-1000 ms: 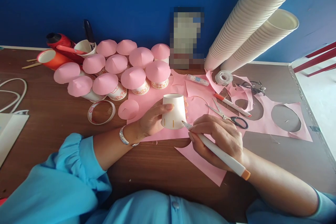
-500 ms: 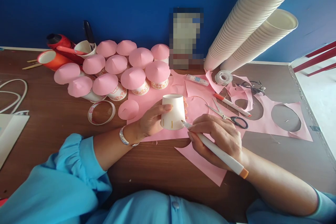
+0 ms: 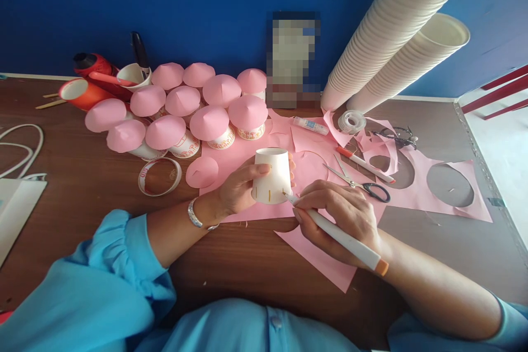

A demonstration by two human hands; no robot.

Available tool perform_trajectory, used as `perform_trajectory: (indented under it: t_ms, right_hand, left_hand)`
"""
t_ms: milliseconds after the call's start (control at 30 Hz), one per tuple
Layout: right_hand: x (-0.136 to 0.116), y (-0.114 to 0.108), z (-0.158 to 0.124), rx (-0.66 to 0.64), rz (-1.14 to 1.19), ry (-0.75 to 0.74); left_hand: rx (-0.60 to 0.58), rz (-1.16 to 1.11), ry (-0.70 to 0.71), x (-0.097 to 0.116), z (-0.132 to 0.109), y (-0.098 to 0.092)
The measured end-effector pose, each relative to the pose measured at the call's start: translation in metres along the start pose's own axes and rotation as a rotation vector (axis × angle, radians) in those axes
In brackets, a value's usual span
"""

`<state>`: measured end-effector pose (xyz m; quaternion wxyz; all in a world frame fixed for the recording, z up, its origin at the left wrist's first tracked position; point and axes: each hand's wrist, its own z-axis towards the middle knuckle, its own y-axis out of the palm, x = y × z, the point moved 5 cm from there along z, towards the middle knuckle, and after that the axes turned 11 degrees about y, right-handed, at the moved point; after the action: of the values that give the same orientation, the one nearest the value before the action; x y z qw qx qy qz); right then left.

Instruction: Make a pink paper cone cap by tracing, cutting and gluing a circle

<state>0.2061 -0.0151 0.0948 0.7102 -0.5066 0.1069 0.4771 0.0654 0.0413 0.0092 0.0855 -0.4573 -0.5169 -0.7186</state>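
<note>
My left hand [image 3: 239, 184] is closed around a white paper cup [image 3: 271, 170], held upside down with its wider rim toward me. Short yellowish-brown strokes run along the cup near that rim. In my right hand [image 3: 338, 214] is a white marker pen [image 3: 346, 242] with an orange end, its tip touching the cup's lower right side at a stroke. Beneath both hands lies pink paper [image 3: 235, 209] on the brown table. Scissors [image 3: 357, 182] with dark handles lie open just beyond my right hand.
Several cups with pink paper cones [image 3: 209, 122] stand at the back left. Two tall stacks of paper cups [image 3: 383, 33] lean by the blue wall. A tape roll [image 3: 351, 121], an orange-capped marker [image 3: 365, 164] and a cut white ring [image 3: 142, 182] lie around.
The marker tip has shifted slightly left and down on the cup, and a stroke now shows at its right side. My left hand and the cup have barely moved.
</note>
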Motion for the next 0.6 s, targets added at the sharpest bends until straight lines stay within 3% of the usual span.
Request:
perform_trajectory:
  t_ms: [233, 600]
  right_hand:
    - [-0.0007, 0.0021, 0.0007, -0.065, 0.042, 0.022]
    - [-0.0044, -0.0036, -0.0014, -0.029, 0.075, -0.004]
  left_hand:
    - [0.003, -0.027, -0.004, 0.0004, 0.0007, 0.0001]
    - [0.051, 0.03, -0.031, -0.0048, -0.0048, -0.006]
